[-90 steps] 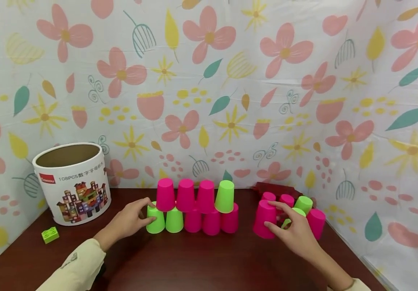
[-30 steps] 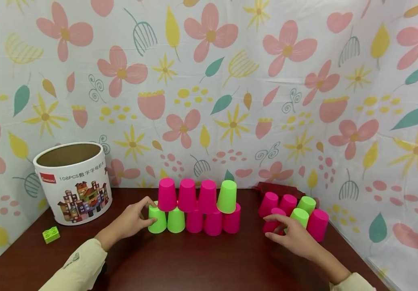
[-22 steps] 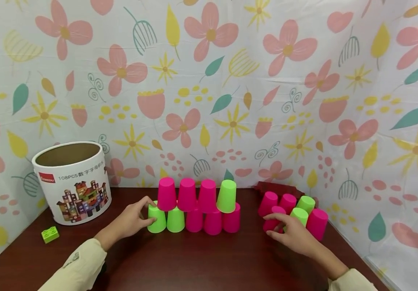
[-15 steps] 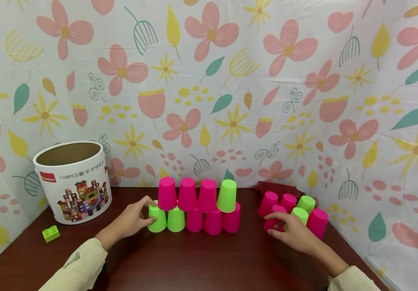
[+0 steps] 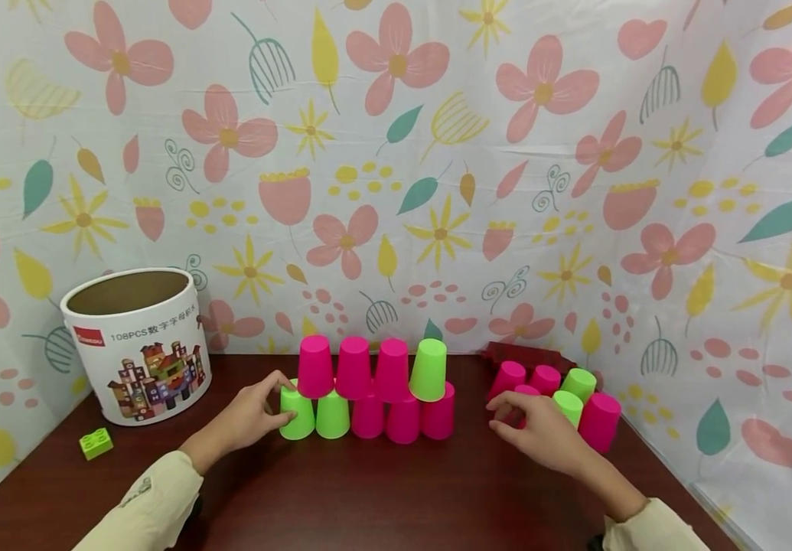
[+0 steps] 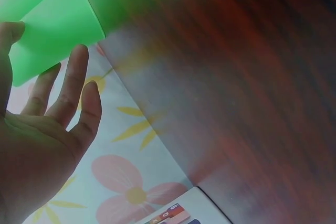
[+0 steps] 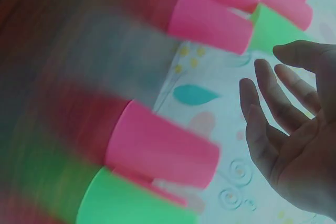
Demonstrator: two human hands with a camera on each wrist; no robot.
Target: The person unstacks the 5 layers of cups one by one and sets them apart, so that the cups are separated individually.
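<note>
Upside-down plastic cups form a two-tier wall at the table's middle. Its lower row starts at the left with a green cup (image 5: 297,417), held lightly by my left hand (image 5: 251,413), thumb in front and fingers around the far side. On the upper row stand three pink cups (image 5: 354,369) and one green cup (image 5: 428,370). To the right of the wall, my right hand (image 5: 543,430) hovers with bent fingers before a loose cup group, partly hiding a pink cup (image 5: 526,389). In the right wrist view, nothing is between the right hand's (image 7: 294,129) fingers.
The loose group also has a green cup (image 5: 579,384) and a pink cup (image 5: 600,422), with dark red material (image 5: 526,354) behind. A white bucket (image 5: 137,360) and a green toy brick (image 5: 96,443) stand at left. Patterned cloth (image 5: 396,191) hangs behind the table (image 5: 368,497).
A pink cup held in the right hand three seconds ago is back among the loose group. The right hand has since drawn slightly left and up, off the cups. The left hand stays put.
</note>
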